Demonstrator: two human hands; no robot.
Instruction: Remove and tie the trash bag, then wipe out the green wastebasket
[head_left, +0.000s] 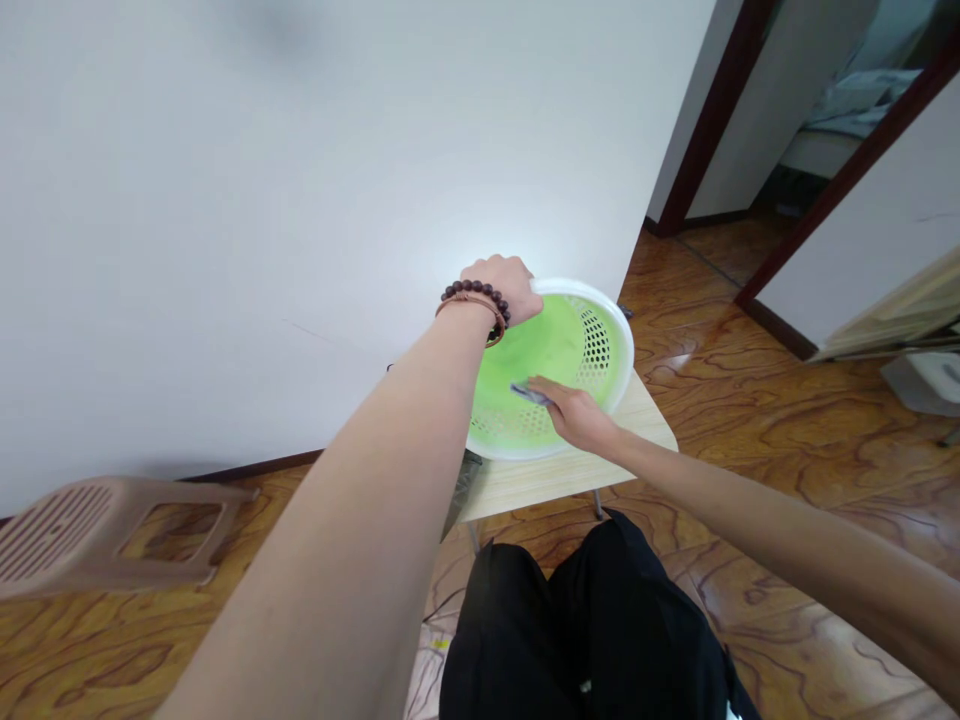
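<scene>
At the left, a steady brace matters most: the left hand (501, 287) would do well to press the green-and-white basket (555, 340) down on the bench (529, 480) so it cannot skid. That arm runs nearly straight up from the lower left, knuckles upward, the hand seemingly clamped on the far left rim, though its fingertips are hidden. The basket sits near the bench's far side. Inside it, the cloth (531, 394) is probably best laid flat and drawn in overlapping strokes, lighter over the holes. The right hand (577, 412) reaches in from the lower right, fingers together and pointing left, apparently pinching the cloth.
</scene>
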